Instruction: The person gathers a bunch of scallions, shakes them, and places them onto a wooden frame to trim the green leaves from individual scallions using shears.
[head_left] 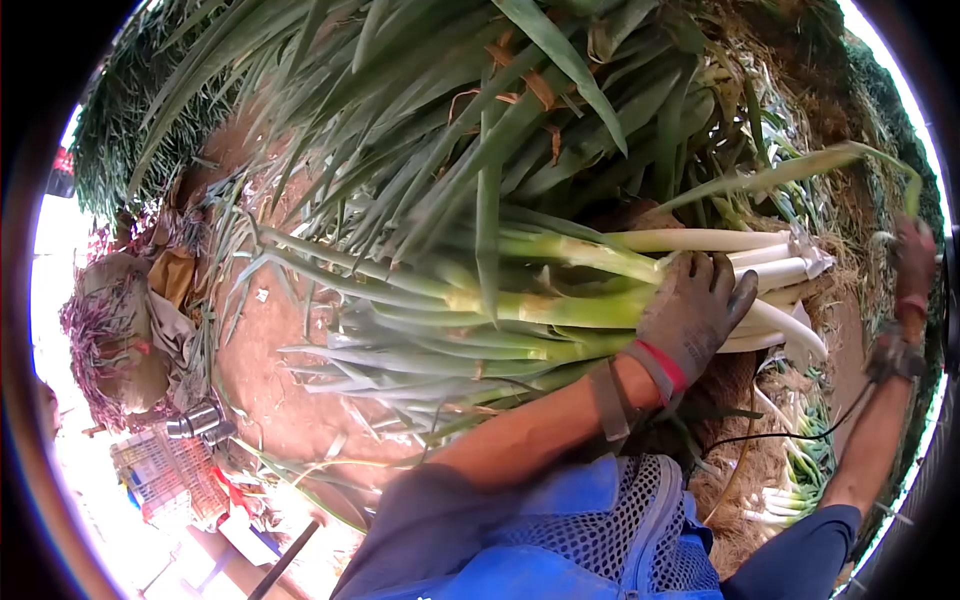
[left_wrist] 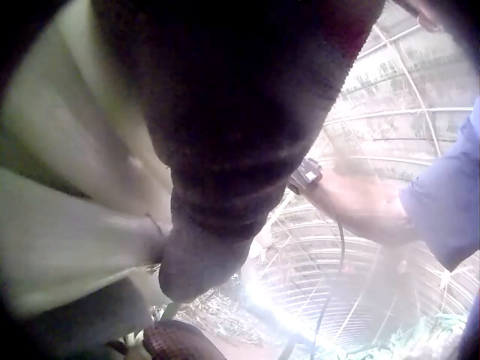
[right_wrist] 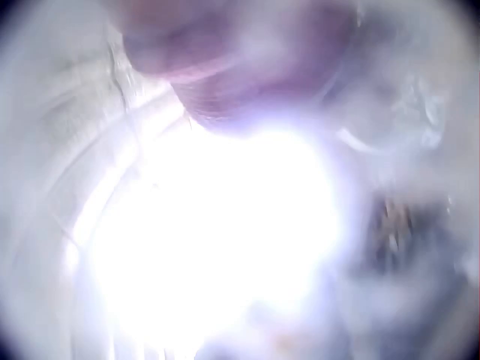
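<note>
Thick green onions lie side by side in the head view, white root ends to the right and green leaves to the left. My gloved left hand grips them near the white shanks, with a red band at its wrist. Dark glove fingers cover much of the left wrist view, close against pale stalks. At the far right, my gloved right hand pinches the end of a long yellowish onion leaf, which arches back toward the pile. Glare washes out most of the right wrist view.
A large heap of onion leaves spreads along the far side. Smaller onions lie at the lower right. A black cable runs to the right wrist. A plastic crate and a metal cylinder stand at left on brown ground.
</note>
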